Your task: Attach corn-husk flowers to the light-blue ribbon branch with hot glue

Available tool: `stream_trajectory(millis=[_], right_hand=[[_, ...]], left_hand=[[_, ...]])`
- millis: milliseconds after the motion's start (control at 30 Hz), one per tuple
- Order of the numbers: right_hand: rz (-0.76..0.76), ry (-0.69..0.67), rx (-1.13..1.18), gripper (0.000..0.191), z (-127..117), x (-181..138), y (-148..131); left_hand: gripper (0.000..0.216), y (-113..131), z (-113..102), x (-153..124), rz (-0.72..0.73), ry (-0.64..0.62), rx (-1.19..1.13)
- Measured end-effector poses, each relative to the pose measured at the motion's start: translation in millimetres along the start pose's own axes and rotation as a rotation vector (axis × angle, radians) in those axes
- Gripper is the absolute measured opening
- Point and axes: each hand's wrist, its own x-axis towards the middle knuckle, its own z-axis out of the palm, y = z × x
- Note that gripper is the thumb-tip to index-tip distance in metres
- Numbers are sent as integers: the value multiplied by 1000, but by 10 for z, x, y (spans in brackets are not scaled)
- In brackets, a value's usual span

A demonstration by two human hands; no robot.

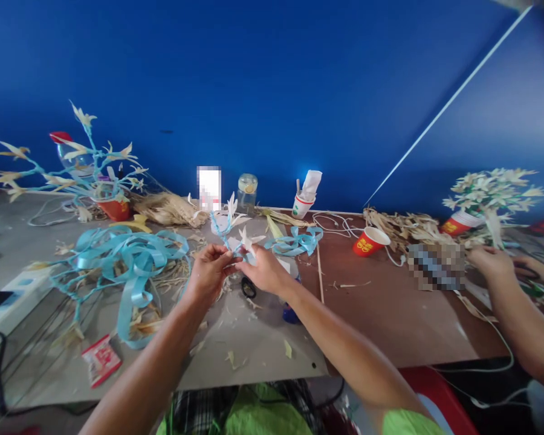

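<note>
Flower spray (227,231) stands mid-scene, its base pinched in the left hand (210,270) and right hand (266,270), fingertips close together, likely for steadiness; blue ribbon (138,257) lies left, seemingly for easy reach.

Ribbon pile (133,260) on table (272,356), left of flower sprig (229,227); paper cup (369,243) right; jar (247,192) behind.

Green top (265,414): bright lime cloth is seen, loosely creased, at the lower edge. Right sleeve (410,423): the same lime green is shown, cut short. Plaid garment (197,414): dark cloth is crossed by pale lines. Left hand (211,272), right hand (267,270): both are left bare.
</note>
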Motion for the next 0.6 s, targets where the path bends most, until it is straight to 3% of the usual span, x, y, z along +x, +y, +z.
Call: stream_trajectory(millis=[100, 200, 333, 433, 533, 600], right_hand=[[141, -13, 24, 23, 124, 55, 42], [147, 12, -60, 19, 116, -56, 56], [-3, 126, -373, 18, 22, -269, -3], [-221, 181, -540, 16, -81, -407, -83], [-424, 200, -585, 18, -197, -444, -183], [-424, 250, -487, 16, -278, -352, -229]], left_hand=[[34, 23, -10, -8, 29, 19, 27], [30, 15, -25, 1, 128, 73, 96], [23, -43, -42, 26, 217, 97, 233], [20, -84, -47, 37, 254, 84, 279], [19, -105, -29, 24, 283, 54, 317], [18, -109, -7, -4, 280, 19, 325]])
